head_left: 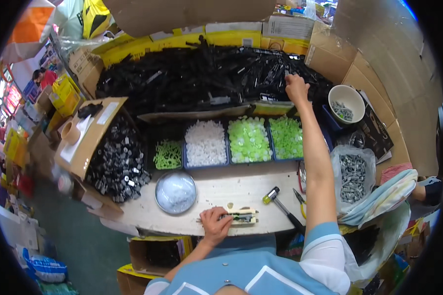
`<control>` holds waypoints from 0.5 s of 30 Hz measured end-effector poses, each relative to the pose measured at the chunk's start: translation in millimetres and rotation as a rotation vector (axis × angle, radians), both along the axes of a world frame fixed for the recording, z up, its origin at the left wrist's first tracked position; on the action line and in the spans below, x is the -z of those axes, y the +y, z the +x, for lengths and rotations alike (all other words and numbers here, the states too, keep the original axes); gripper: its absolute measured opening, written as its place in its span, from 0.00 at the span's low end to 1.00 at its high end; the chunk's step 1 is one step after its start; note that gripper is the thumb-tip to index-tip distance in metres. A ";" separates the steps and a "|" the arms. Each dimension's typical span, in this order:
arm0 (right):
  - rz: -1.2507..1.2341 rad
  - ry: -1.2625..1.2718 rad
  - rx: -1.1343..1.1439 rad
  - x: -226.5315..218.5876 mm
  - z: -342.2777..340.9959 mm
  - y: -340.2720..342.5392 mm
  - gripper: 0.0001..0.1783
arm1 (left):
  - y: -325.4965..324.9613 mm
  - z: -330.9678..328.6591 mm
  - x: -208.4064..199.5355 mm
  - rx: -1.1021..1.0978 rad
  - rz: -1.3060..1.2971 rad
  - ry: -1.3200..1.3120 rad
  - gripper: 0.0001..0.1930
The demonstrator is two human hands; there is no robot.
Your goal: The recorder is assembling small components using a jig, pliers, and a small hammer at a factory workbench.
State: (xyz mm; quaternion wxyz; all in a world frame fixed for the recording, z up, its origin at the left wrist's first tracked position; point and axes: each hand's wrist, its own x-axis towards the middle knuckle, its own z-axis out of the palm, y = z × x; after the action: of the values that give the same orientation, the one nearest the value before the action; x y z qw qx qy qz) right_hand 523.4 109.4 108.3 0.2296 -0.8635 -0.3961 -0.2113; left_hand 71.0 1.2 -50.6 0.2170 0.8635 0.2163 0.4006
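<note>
Near the table's front edge, my left hand (215,227) lies with bent fingers over the left end of a narrow cream-coloured fixture (249,217). A dark grey, slim part (240,217) sits in it, partly hidden by the fingers. My right arm stretches far forward. At its end, my right hand (297,89) is closed in a pinch at the right side of a large heap of long black plastic parts (182,73). What those fingertips hold is too small to make out.
Blue bins carry white pieces (205,142), round green-and-white pieces (250,140) and green pieces (286,137). A round metal dish (175,192), a hammer (280,204) and pliers (300,199) lie nearer. Metal parts fill a bowl (346,104) and a bag (353,174) rightward; black-and-silver pieces (118,162) heap leftward.
</note>
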 end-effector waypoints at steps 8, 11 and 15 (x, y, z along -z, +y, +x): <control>-0.244 -0.205 -0.298 -18.5 -35.4 34.5 0.11 | 1.5 -14.2 -4.3 -0.065 -0.005 -0.027 0.07; -0.232 -0.411 -0.348 -0.3 -17.4 34.1 0.09 | -2.2 -19.1 6.1 -0.064 -0.008 0.057 0.08; -0.080 -0.335 -0.352 18.9 23.7 20.4 0.13 | -8.1 -17.5 22.7 -0.016 -0.004 -0.051 0.07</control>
State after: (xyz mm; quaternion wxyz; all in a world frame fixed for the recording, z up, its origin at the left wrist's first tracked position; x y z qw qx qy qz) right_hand 547.0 129.7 89.4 0.1596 -0.7427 -0.5809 -0.2923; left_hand 53.5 -6.9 -73.3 0.2209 0.8508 0.2185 0.4238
